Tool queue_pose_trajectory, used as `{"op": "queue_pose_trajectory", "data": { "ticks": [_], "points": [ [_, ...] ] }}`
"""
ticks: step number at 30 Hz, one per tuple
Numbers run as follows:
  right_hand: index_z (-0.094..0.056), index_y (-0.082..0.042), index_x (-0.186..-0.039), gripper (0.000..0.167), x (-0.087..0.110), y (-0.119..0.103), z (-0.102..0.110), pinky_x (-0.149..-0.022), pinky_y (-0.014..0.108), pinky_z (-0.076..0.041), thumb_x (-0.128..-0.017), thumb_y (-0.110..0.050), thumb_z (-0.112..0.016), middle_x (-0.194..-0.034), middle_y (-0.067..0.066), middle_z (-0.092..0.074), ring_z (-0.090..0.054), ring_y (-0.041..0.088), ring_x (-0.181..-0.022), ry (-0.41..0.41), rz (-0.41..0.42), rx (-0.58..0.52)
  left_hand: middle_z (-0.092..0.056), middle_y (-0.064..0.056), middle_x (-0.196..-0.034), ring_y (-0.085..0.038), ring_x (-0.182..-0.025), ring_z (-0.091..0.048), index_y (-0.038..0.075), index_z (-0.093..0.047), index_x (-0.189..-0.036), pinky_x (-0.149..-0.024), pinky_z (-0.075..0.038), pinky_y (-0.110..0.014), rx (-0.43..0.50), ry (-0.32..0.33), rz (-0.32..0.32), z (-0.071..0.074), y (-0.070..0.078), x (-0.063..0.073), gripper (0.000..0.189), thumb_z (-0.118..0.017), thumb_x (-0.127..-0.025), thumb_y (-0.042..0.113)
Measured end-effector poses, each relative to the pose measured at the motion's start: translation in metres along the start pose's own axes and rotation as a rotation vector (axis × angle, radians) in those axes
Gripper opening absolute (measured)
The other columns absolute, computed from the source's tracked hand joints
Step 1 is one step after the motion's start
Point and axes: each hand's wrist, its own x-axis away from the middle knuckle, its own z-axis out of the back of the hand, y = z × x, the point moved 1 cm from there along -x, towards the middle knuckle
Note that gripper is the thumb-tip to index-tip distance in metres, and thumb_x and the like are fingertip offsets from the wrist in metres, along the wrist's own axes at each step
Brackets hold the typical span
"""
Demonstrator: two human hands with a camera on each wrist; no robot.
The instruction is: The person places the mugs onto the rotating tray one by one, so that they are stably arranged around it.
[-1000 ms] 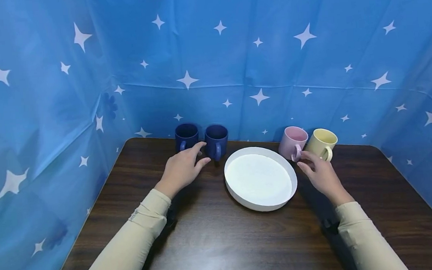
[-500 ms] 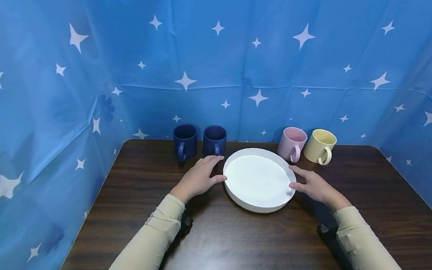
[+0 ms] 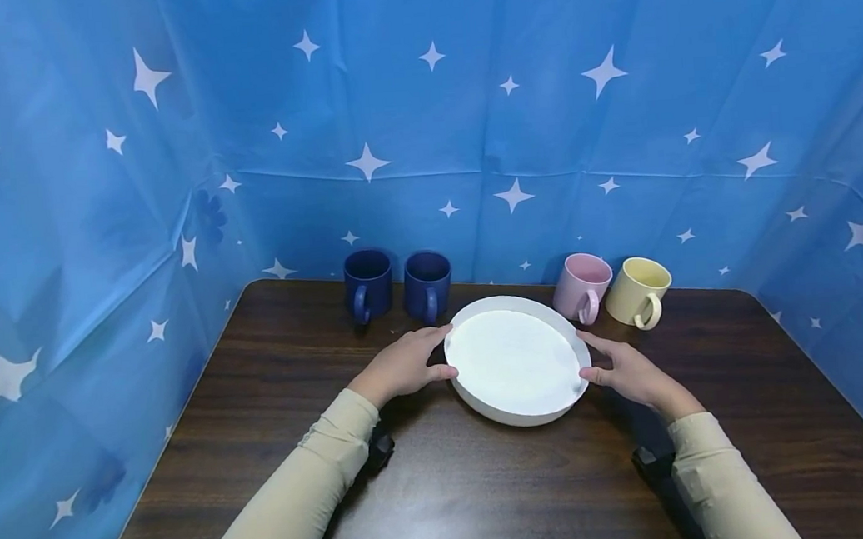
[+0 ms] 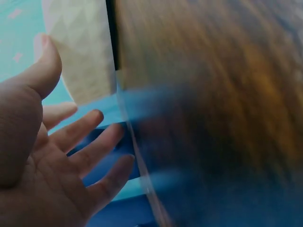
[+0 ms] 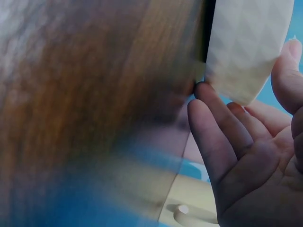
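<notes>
A round white tray (image 3: 517, 368) with a raised rim lies on the table, and both hands are at its sides. At its left, my left hand (image 3: 404, 365) has its thumb and fingertips by the rim. In the left wrist view those fingers are spread and fairly straight beside the diamond-patterned wall (image 4: 83, 52); firm contact cannot be made out. On the right side, the thumb of my right hand (image 3: 634, 376) lies over the rim. The right wrist view has its extended fingers touching the lower edge of the patterned wall (image 5: 246, 52).
Behind the tray on the left stand two dark blue mugs, one further left (image 3: 369, 278) and one nearer (image 3: 428, 278). To the back right are a pink mug (image 3: 581, 286) and a yellow mug (image 3: 634, 289). A blue star-patterned curtain (image 3: 421, 120) borders the dark wooden table (image 3: 447, 485).
My left hand has moved from the blue mugs rightward and nearer to the tray's left rim. The right hand has left the pink mug's handle for the tray's right rim. The mugs stand still.
</notes>
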Motion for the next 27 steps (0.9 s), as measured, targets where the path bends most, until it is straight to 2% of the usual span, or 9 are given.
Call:
{"op": "queue_pose_trajectory", "data": {
  "ticks": [4,10,20,27],
  "points": [
    [-0.032,0.002,-0.156,0.077,0.0007,0.0017,-0.0002,-0.111,0.069,-0.026,-0.095,-0.021,-0.072,-0.158,0.028,-0.033,-0.027,0.051,-0.146,-0.010,-0.003,-0.010,-0.038,-0.010,-0.161,-0.029,-0.149,-0.034,0.011,-0.031,-0.160,-0.119,-0.030,-0.047,0.009,-0.012,0.019,-0.0006,-0.0008,-0.0005,0.079,-0.066,-0.098,0.045],
    [-0.031,0.001,-0.157,0.078,0.0007,-0.0006,0.0011,-0.111,0.069,-0.027,-0.095,-0.024,-0.072,-0.159,0.027,-0.032,-0.026,0.051,-0.146,-0.017,-0.015,-0.013,-0.038,-0.012,-0.161,-0.030,-0.148,-0.035,0.014,-0.031,-0.160,-0.117,-0.032,-0.049,0.019,-0.019,0.035,-0.0002,-0.0023,-0.0007,0.079,-0.065,-0.098,0.048],
    [-0.031,0.001,-0.157,0.077,-0.0006,-0.0003,0.0033,-0.108,0.067,-0.034,-0.096,-0.022,-0.072,-0.158,0.028,-0.033,-0.033,0.050,-0.144,-0.026,-0.022,-0.027,-0.039,-0.014,-0.159,-0.031,-0.147,-0.036,0.011,-0.033,-0.159,-0.117,-0.033,-0.050,0.032,-0.014,0.030,0.0014,0.0010,0.0010,0.079,-0.067,-0.097,0.046],
    [-0.032,0.003,-0.155,0.071,-0.0004,-0.0013,0.0051,-0.109,0.068,-0.032,-0.099,-0.022,-0.068,-0.156,0.030,-0.035,-0.031,0.051,-0.144,-0.040,0.013,-0.051,-0.040,-0.014,-0.159,-0.031,-0.147,-0.036,0.013,-0.033,-0.160,-0.116,-0.033,-0.051,0.034,-0.016,0.043,0.0006,-0.0008,0.0010,0.079,-0.067,-0.097,0.047]
  ]
}}
